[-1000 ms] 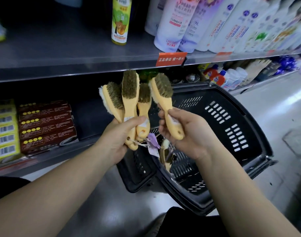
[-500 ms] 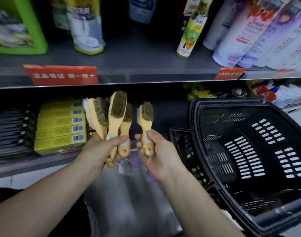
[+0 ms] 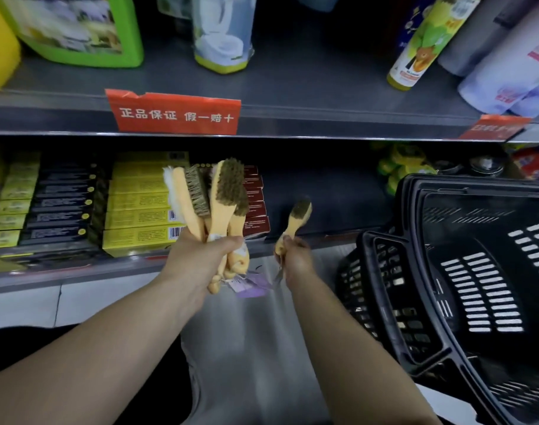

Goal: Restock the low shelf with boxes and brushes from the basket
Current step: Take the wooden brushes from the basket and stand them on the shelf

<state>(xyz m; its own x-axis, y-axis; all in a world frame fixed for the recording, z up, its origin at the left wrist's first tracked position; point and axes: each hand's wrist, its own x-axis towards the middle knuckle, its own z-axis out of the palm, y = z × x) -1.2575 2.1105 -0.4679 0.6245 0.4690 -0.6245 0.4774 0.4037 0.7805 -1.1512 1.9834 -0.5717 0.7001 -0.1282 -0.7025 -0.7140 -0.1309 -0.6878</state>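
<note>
My left hand (image 3: 202,259) grips a bunch of yellow-handled brushes (image 3: 214,197), bristles up, with purple tags (image 3: 251,285) dangling below. A single brush (image 3: 297,217) is held by its handle in my right hand (image 3: 295,259), its head reaching toward the dark bare stretch of the low shelf (image 3: 323,204). On that shelf, stacks of yellow boxes (image 3: 139,207), dark boxes (image 3: 59,207) and red boxes (image 3: 256,204) stand to the left. The black basket (image 3: 464,271) stands tilted at the right; the part of its inside that shows holds nothing.
An upper shelf (image 3: 262,96) carries bottles and a green jug (image 3: 75,29), with a red price label (image 3: 176,113) on its edge. Green and red packs (image 3: 406,167) sit far right on the low shelf. Grey floor lies below my arms.
The view has swung left, away from the basket. My right hand has moved its single brush forward and away from the bunch, toward the bare shelf spot.
</note>
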